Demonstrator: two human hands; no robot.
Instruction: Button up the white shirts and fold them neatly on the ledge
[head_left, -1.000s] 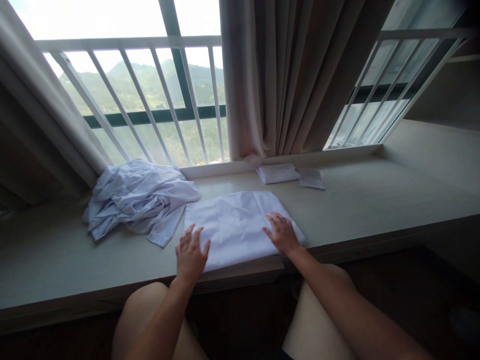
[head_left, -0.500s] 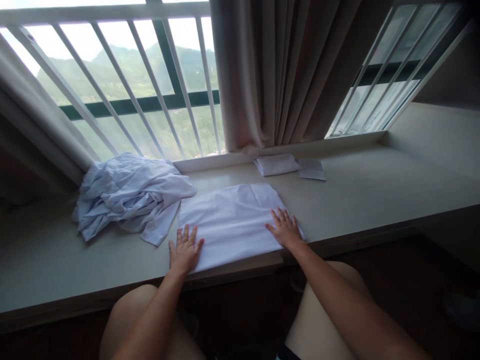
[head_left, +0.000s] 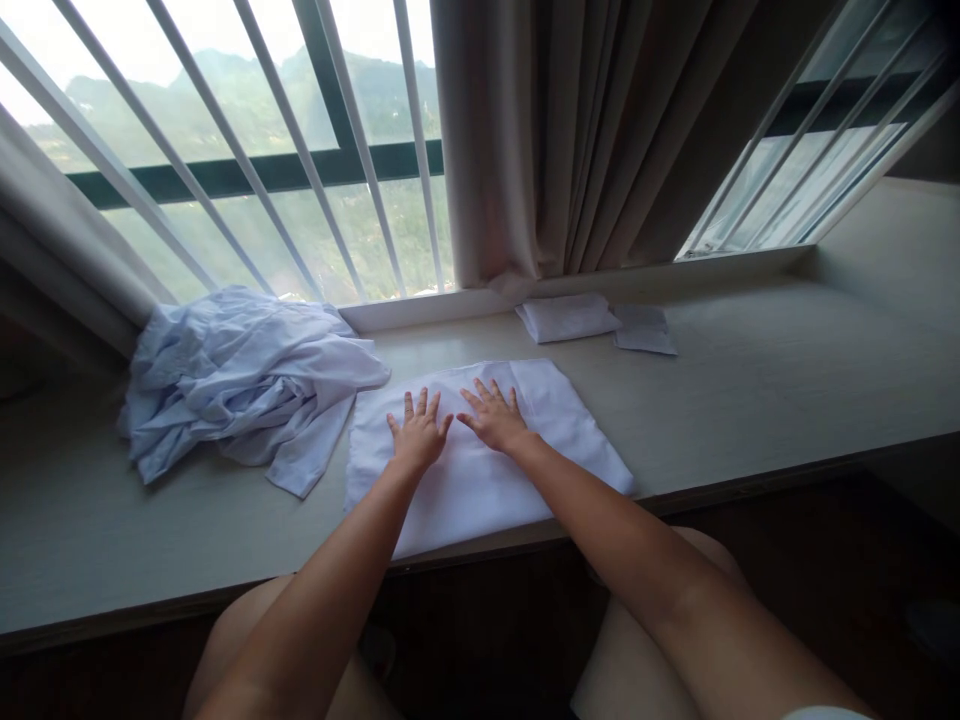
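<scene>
A folded white cloth (head_left: 480, 500) lies flat on the wooden ledge, its near side along the front edge. My left hand (head_left: 418, 432) rests palm down on the upper middle of the cloth, fingers spread. Close beside it, my right hand (head_left: 493, 415) also lies flat on the cloth with its fingers apart, the two thumbs almost meeting. Left of the folded cloth, a crumpled heap of white fabric (head_left: 247, 380) sits loosely, one corner trailing toward the front.
Toward the back of the ledge (head_left: 750, 390) lie a small folded white cloth (head_left: 566, 318) and a flat pale packet or piece of cloth (head_left: 645, 330). Behind stand a barred window (head_left: 262, 180) and a grey-brown curtain (head_left: 510, 150). My knees are below the front edge.
Both hands have slid from the near left and right sides of the folded cloth inward and away from me, to its upper middle. The camera view has tilted down slightly.
</scene>
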